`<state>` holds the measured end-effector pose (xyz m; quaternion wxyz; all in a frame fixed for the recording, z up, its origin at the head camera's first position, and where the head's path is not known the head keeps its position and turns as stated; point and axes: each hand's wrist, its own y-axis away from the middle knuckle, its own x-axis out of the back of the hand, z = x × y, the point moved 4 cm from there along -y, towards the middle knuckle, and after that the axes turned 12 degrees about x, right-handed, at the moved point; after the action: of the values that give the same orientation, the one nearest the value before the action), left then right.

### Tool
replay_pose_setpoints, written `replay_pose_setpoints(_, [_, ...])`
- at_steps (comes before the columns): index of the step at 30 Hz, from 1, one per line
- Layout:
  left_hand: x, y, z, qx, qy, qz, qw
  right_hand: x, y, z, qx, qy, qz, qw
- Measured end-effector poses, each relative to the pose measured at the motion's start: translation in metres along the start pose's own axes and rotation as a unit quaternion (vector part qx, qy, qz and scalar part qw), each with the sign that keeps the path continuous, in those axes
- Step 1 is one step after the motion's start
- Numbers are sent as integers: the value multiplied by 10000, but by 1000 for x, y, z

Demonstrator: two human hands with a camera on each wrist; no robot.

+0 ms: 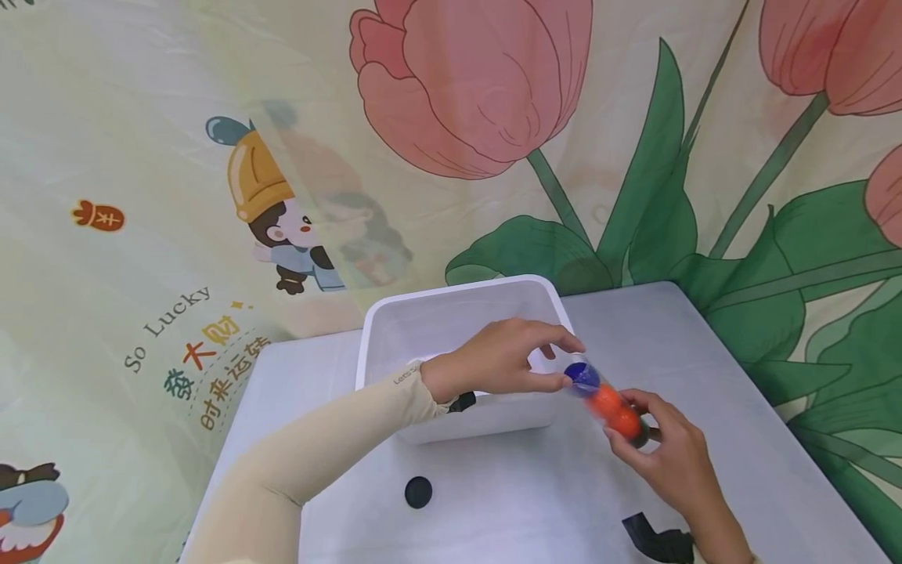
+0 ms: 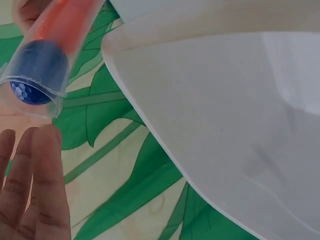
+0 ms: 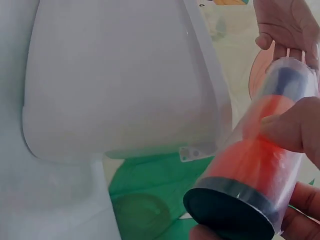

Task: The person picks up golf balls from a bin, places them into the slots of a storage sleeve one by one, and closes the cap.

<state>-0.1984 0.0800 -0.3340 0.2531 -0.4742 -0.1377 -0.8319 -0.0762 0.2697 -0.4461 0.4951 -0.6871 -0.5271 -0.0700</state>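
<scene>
My right hand (image 1: pixel 665 446) grips a clear plastic tube (image 3: pixel 287 180) between thumb and fingers. The tube tilts up toward the left, with a blue ball (image 2: pixel 40 65) near its open upper end and orange balls (image 1: pixel 623 421) below it. A black cap (image 3: pixel 230 210) closes the lower end. At the open end, my left hand (image 1: pixel 517 356) reaches over the bin with fingers extended and the thumb close to the rim. In the left wrist view its straight fingers (image 2: pixel 50 175) stand just past the tube's mouth.
A white bin (image 1: pixel 486 419) stands at the back of the white-covered table (image 1: pixel 352 501), under my left forearm. A round black disc (image 1: pixel 419 492) lies in front of it. Behind the table hangs a printed cloth (image 1: pixel 634 196) with tulips.
</scene>
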Motion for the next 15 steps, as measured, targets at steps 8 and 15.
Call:
replay_pose_setpoints(8, [8, 35, -15, 105, 150, 828, 9964, -17, 14, 3, -525, -606, 83, 9967])
replay_pose_setpoints(15, [-1, 77, -30, 277, 135, 1642, 9859, -31, 22, 1, -624, -981, 244, 9929])
